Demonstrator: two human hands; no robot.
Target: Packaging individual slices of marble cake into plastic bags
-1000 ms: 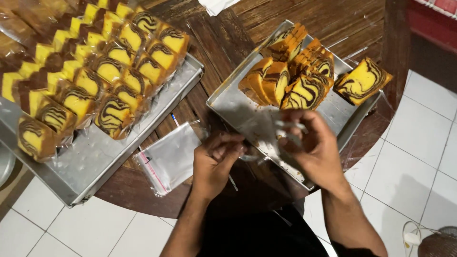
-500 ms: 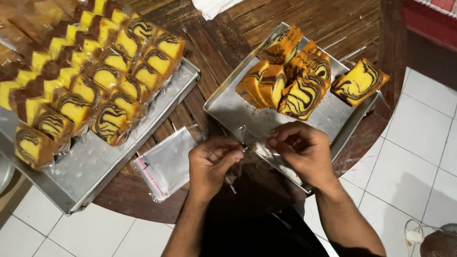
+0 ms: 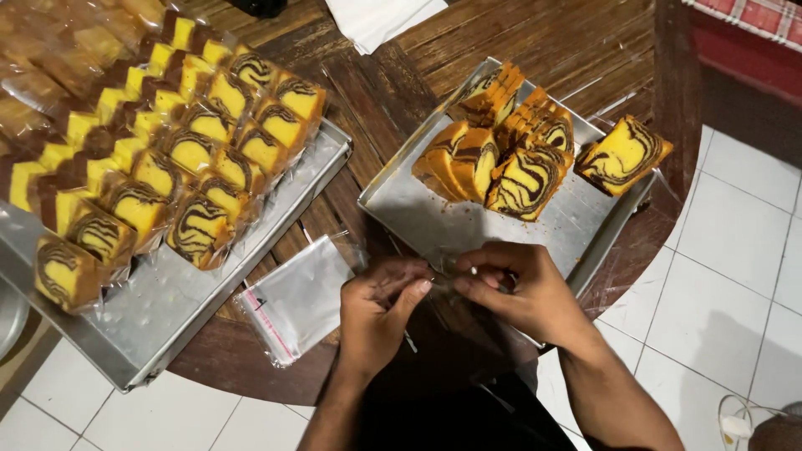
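While both hands pinch it, left hand [image 3: 380,313] and right hand [image 3: 522,292] closed, clear plastic bag [image 3: 443,280] lies left-right at near rim of metal tray [image 3: 401,205].

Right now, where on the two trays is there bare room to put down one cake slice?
Right tray: bare metal left of the unwrapped slices. Left tray: bare strip along its near edge, beside the wrapped slices. Its far side is crowded.
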